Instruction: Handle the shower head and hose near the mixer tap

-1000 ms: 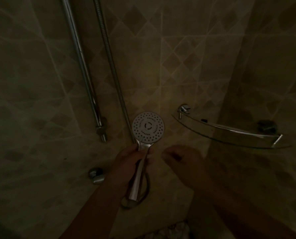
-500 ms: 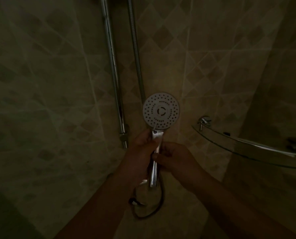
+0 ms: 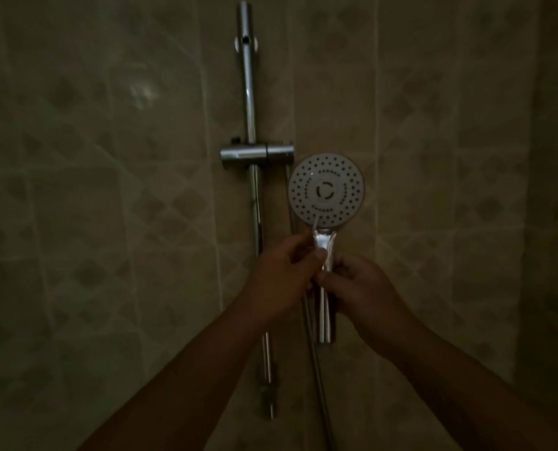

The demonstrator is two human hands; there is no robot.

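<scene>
A hand shower with a round white spray face (image 3: 326,189) and a chrome handle (image 3: 326,307) is held upright in front of a tiled wall. My left hand (image 3: 282,276) grips the handle just under the head. My right hand (image 3: 363,289) grips the handle from the right, its thumb touching the left hand's fingers. The spray face points toward me. The chrome bracket (image 3: 257,155) on the slide rail (image 3: 250,92) sits just up and left of the head.
A metal hose (image 3: 316,369) hangs down beside the rail, below the hands. The beige tiled wall (image 3: 108,190) fills the view, with a corner and a darker side wall (image 3: 550,222) at the right. The light is dim.
Both hands have lifted the hand shower higher along the rail, and my view has tilted up. The right hand, free a second ago, now holds the handle. The glass corner shelf has left the view.
</scene>
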